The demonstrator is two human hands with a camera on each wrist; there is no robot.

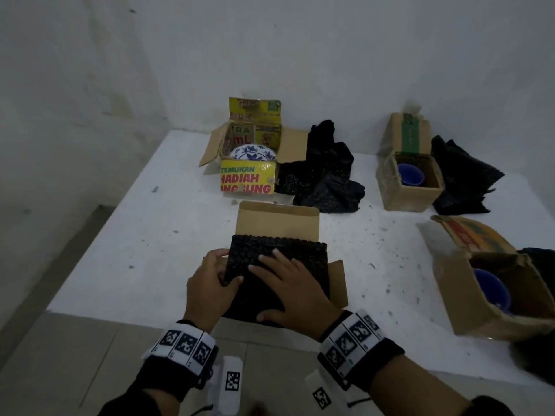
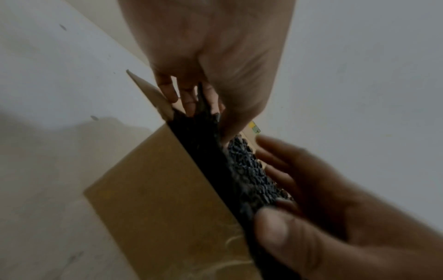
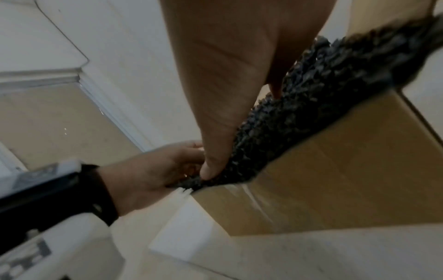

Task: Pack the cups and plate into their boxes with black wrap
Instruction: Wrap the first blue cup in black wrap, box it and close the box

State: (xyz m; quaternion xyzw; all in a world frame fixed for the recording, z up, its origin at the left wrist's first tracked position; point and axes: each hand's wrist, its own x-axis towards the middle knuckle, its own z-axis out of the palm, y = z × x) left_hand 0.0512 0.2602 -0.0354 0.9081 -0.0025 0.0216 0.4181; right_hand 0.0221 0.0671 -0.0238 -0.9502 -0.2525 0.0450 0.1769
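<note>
A plain cardboard box [image 1: 276, 220] stands near the table's front edge with its far flap up. A sheet of black bubble wrap [image 1: 288, 256] lies across its opening. My left hand [image 1: 214, 276] pinches the wrap's left edge, thumb on top and fingers tucked beneath. My right hand [image 1: 291, 286] lies flat on the wrap with its fingers spread, pressing it down. The left wrist view shows the wrap [image 2: 249, 170] going down inside the box wall [image 2: 163, 189]. In the right wrist view my thumb presses the wrap [image 3: 311, 98] at the box's near edge [image 3: 335, 170]. What is under the wrap is hidden.
A blue-patterned plate [image 1: 252, 153] stands in a yellow printed box [image 1: 247, 180] at the back. Loose black wrap [image 1: 327, 175] lies beside it. Two open boxes on the right each hold a blue cup [image 1: 410, 174] [image 1: 492, 289], with more wrap [image 1: 462, 178] behind.
</note>
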